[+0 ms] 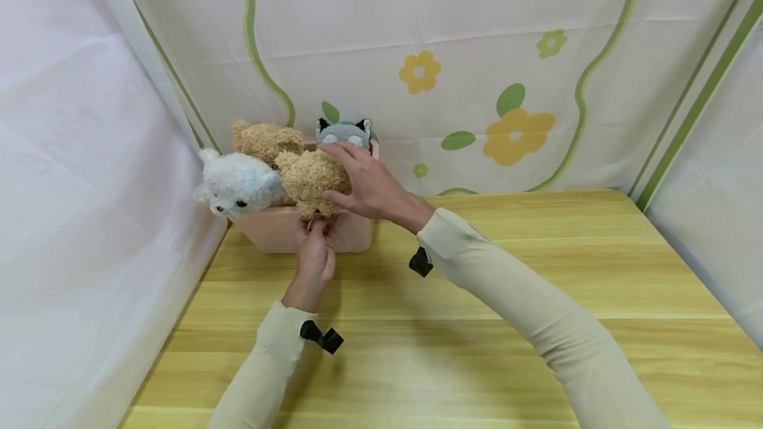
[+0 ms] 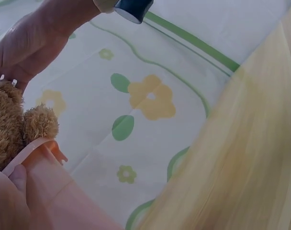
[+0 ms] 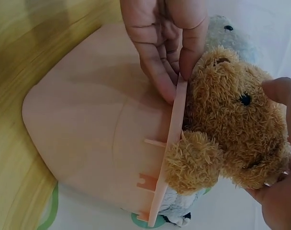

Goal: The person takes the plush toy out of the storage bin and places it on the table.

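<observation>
A pink plastic bin [image 1: 277, 230] stands on the table at the back left, filled with plush toys. My left hand [image 1: 314, 253] pinches its front rim between thumb and fingers, seen closely in the right wrist view [image 3: 164, 43]. My right hand [image 1: 372, 184] grips the head of a curly brown teddy bear [image 1: 312, 181], thumb on one side and fingers on the other. This bear sits in the front of the bin, its paw over the rim. Beside it are a white-and-blue plush [image 1: 238, 181], another brown plush [image 1: 266, 141] and a grey plush with black-edged ears [image 1: 344, 132].
The wooden table [image 1: 477, 349] extends to the right and toward me. Behind the bin hangs a white cloth wall [image 1: 346, 38] with flowers and green lines. White cloth side walls [image 1: 77, 184] stand left and right. A dark wrist mount [image 1: 322, 337] is on each sleeve.
</observation>
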{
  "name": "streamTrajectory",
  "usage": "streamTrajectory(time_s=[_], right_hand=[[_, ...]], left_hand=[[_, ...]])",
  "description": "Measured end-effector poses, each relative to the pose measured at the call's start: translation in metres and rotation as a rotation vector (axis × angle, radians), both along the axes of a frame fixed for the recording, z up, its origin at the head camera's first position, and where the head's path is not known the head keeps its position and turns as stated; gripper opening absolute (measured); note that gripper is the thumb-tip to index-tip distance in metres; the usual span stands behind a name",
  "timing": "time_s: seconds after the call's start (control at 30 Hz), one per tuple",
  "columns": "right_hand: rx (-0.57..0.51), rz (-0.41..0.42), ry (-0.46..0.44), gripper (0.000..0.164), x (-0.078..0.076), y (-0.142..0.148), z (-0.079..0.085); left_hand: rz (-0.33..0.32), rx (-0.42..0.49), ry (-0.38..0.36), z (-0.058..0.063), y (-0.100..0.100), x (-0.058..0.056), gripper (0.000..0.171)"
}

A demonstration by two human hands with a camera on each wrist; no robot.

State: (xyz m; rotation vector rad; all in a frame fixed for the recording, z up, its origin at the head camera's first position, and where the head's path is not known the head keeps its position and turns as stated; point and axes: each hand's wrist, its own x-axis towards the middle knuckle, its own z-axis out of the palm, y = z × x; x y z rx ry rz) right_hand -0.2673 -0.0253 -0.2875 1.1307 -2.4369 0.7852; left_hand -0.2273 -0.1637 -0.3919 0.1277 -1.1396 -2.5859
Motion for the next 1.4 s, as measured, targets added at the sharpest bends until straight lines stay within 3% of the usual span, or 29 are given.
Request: streamTrajectory(time_s=[0.27,0.67,0.9,1.4], right_hand=[[0.014,0.017,-0.038,0.076,-0.009,-0.005,0.001],[0.028,0.009,-0.083,0.080,-0.010,-0.007,0.001],[0.029,0.004,-0.106,0.082,-0.008,-0.001,0.000],[0.028,0.009,-0.184,0.087,-0.003,0.011,0.002]], left_hand=[[-0.001,-0.024,-0.035,0.000,0.001,-0.002,0.030],[0.003,-0.027,-0.066,0.001,0.004,0.001,0.029],[-0.026,-0.004,-0.060,0.002,0.007,0.007,0.035],[-0.019,0.005,-0.032,0.000,0.020,0.016,0.036]])
